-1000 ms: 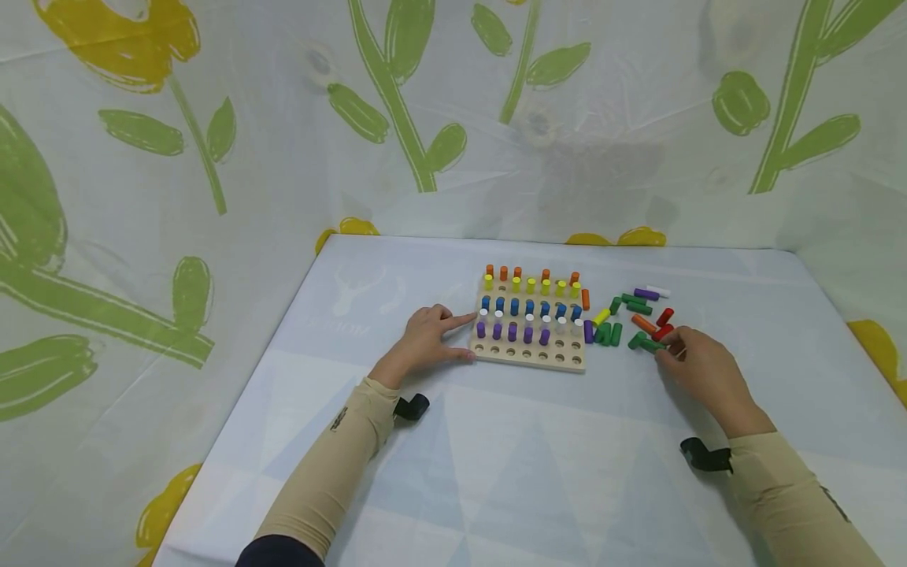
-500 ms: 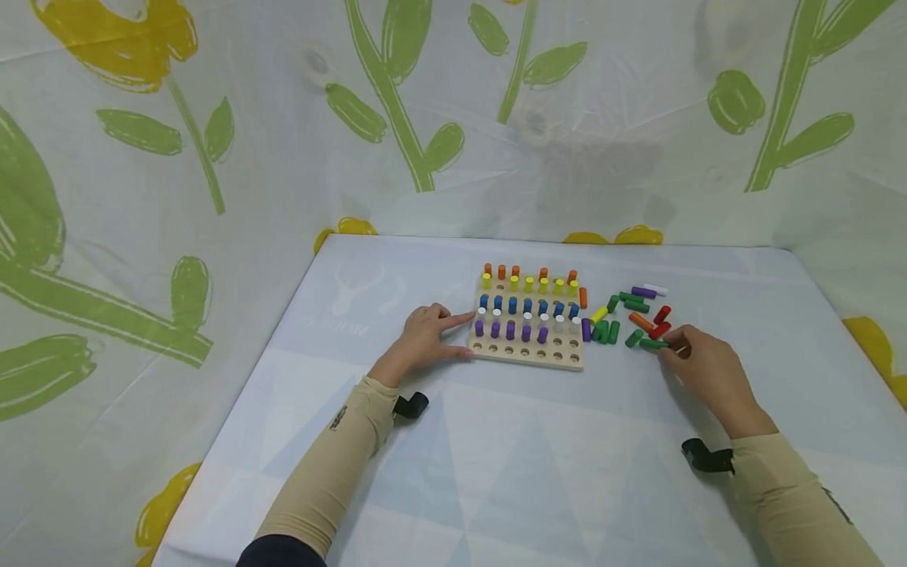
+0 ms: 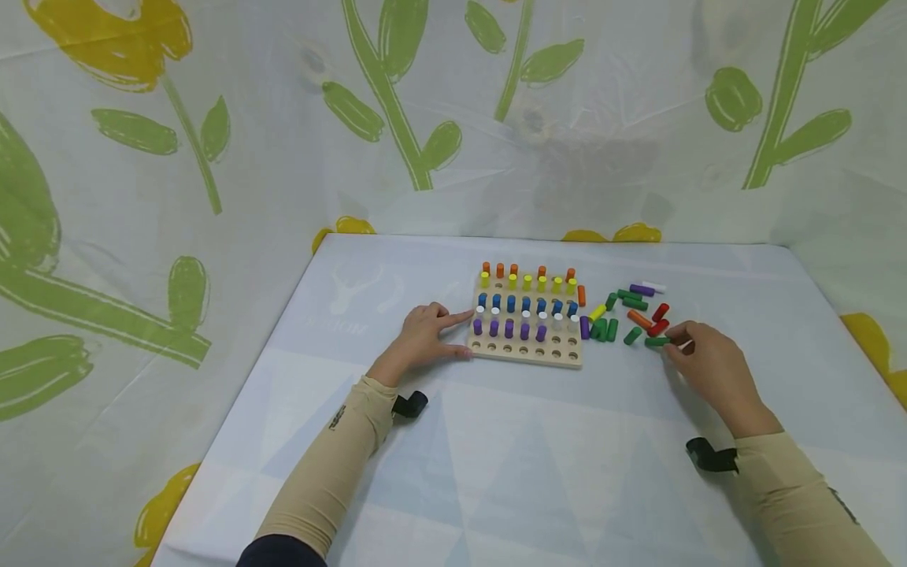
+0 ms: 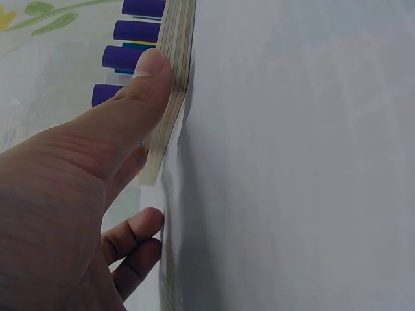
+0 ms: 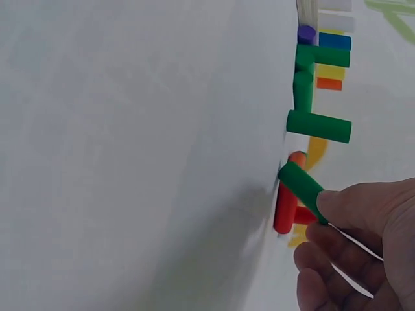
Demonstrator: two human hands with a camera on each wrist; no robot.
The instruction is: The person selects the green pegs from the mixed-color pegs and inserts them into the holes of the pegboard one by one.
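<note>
A wooden pegboard (image 3: 524,361) carries rows of orange, yellow, blue, white and purple pegs standing upright. Bare holes line its front row, with a few more to the right of the purple pegs. My left hand (image 3: 421,335) rests at the board's front left corner, index finger at the left side and thumb against the front edge (image 4: 170,110). Between thumb and index finger, my right hand (image 3: 708,366) pinches one end of a green peg (image 5: 301,186). The peg's other end points left, close to a loose green peg (image 3: 633,336) and red pegs (image 3: 658,327).
Right of the board lie several loose green pegs, a yellow peg (image 3: 598,313), an orange peg (image 3: 639,319), a purple peg (image 3: 642,290) and a white peg (image 3: 653,287). Another orange peg (image 3: 582,296) is at the board's right edge. A pale cloth (image 3: 496,465) covers the table.
My right hand has drawn the green peg slightly right, away from the loose green peg beside it. The left hand stays at the board. The head view has shifted slightly.
</note>
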